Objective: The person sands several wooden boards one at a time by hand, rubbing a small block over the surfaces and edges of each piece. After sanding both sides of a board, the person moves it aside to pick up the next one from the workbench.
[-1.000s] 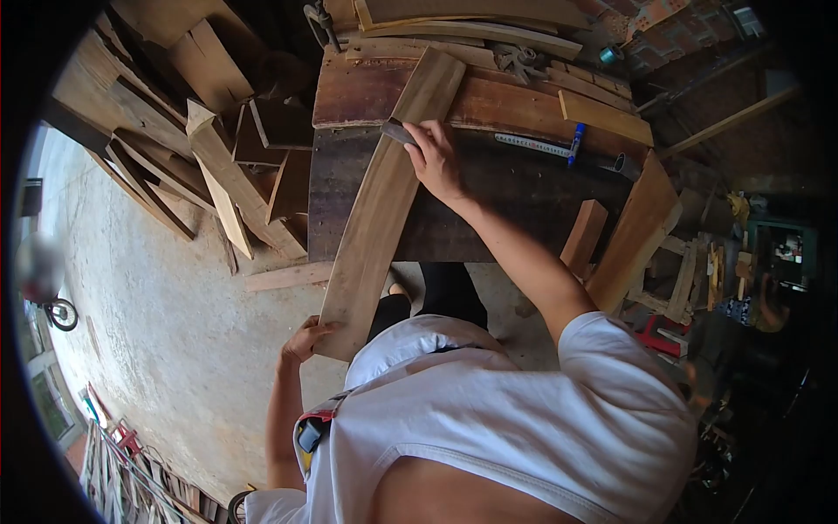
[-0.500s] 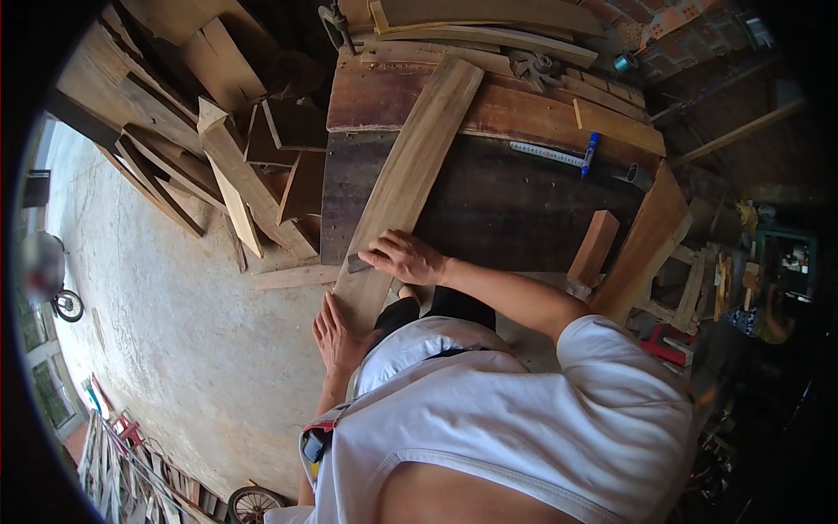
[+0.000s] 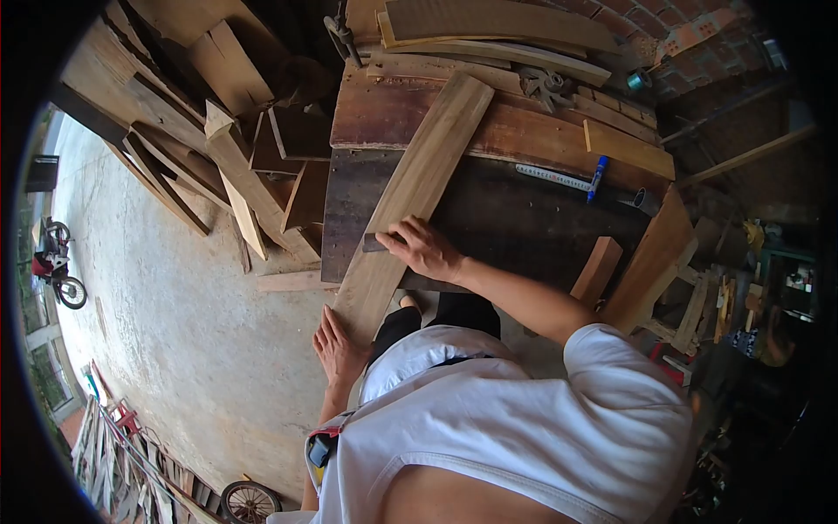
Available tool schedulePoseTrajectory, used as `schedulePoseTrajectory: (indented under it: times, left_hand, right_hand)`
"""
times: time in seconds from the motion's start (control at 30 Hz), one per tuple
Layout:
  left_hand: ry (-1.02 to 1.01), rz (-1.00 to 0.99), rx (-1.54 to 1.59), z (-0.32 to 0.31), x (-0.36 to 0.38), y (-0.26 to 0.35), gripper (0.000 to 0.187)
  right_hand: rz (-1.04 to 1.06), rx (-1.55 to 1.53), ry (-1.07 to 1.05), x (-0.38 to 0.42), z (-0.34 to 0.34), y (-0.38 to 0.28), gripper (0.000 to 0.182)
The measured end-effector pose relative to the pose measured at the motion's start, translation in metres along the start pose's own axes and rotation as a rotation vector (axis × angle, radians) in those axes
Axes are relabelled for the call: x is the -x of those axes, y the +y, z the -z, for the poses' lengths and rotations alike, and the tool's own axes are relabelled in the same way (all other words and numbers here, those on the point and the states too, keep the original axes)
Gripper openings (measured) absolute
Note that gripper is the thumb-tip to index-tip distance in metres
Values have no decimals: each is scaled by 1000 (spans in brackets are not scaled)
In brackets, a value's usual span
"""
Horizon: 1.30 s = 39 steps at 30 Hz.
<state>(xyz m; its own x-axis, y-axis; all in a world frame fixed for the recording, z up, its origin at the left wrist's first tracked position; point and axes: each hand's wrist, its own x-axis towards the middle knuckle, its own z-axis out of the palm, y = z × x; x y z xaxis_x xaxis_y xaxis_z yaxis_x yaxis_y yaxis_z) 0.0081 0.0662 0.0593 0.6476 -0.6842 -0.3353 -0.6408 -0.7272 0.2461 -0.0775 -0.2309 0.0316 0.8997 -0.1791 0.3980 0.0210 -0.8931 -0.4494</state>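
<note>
A long, slightly curved wooden board (image 3: 428, 157) lies slantwise across the dark workbench (image 3: 515, 227), its near end sticking out over the front edge. My right hand (image 3: 419, 248) is closed on a small dark flat piece (image 3: 374, 243) and presses it on the board's face. What the piece is, I cannot make out. At the board's near end my left hand (image 3: 339, 349) rests along the left edge with its fingers stretched out. A steel ruler (image 3: 552, 177) and a blue marker (image 3: 598, 179) lie on the bench to the right.
Wooden offcuts (image 3: 253, 175) lean in a pile left of the bench. Curved boards (image 3: 497, 26) are stacked at its back. A reddish wood block (image 3: 597, 269) stands at the right front. A motorbike (image 3: 58, 265) is parked far left.
My right hand has moved slightly up and right along the board with the dark piece. The view has shifted a little, and more of the motorbike shows at the left.
</note>
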Motion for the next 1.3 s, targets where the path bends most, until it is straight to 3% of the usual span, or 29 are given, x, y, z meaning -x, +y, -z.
schedulePoseTrajectory:
  times: [0.1, 0.23, 0.3, 0.37, 0.4, 0.5, 0.57, 0.63, 0.77, 0.8, 0.87, 0.97, 1.03, 1.1, 1.17, 1.27, 1.3]
  left_hand:
    - [-2, 9, -10, 2, -5, 2, 122]
    - [-13, 4, -11, 5, -7, 4, 123]
    - [-5, 7, -24, 1, -9, 2, 123]
    - [12, -1, -32, 5, -14, -1, 123]
    - [4, 7, -30, 6, -13, 0, 123]
    - [-11, 18, -18, 6, -13, 4, 123]
    - [-12, 20, -25, 7, -14, 4, 123]
    - [-39, 30, -11, 10, -14, 4, 122]
    - [-35, 28, -26, 8, -14, 6, 122]
    - [-29, 26, -29, 7, -14, 6, 122]
    - [-13, 22, -40, 10, -14, 4, 122]
    - [-27, 45, -29, 9, -16, 5, 122]
    - [-25, 38, -25, 8, -14, 5, 123]
    - [-31, 35, -16, 8, -12, 5, 123]
    - [-30, 35, -16, 8, -15, 4, 123]
    - [-42, 37, -24, 7, -14, 4, 123]
    - [-27, 31, -26, 6, -15, 4, 124]
  right_hand:
    - [-31, 23, 56, -24, 22, 55, 35]
    - [-343, 379, 451, -71, 76, 213, 34]
    - [-608, 375, 501, -74, 86, 247, 31]
    - [-475, 404, 502, -66, 78, 207, 31]
    - [-462, 211, 475, -57, 62, 171, 33]
    - [-231, -28, 191, -15, 25, 59, 39]
    - [50, 7, -20, -1, 27, 33, 37]
    - [-19, 4, 33, -17, 41, 71, 37]
    - [-412, 302, 442, -64, 88, 234, 34]
    - [-480, 294, 497, -70, 97, 247, 34]
    - [-594, 343, 501, -68, 89, 244, 33]
    - [-423, 167, 425, -30, 52, 137, 41]
    - [-265, -30, 217, 1, 36, 60, 42]
    - [49, -24, -22, 27, 25, 39, 46]
    - [20, 4, 41, 17, 41, 68, 47]
    - [-334, 213, 272, -22, 92, 155, 40]
    - [-375, 252, 449, -28, 93, 195, 38]
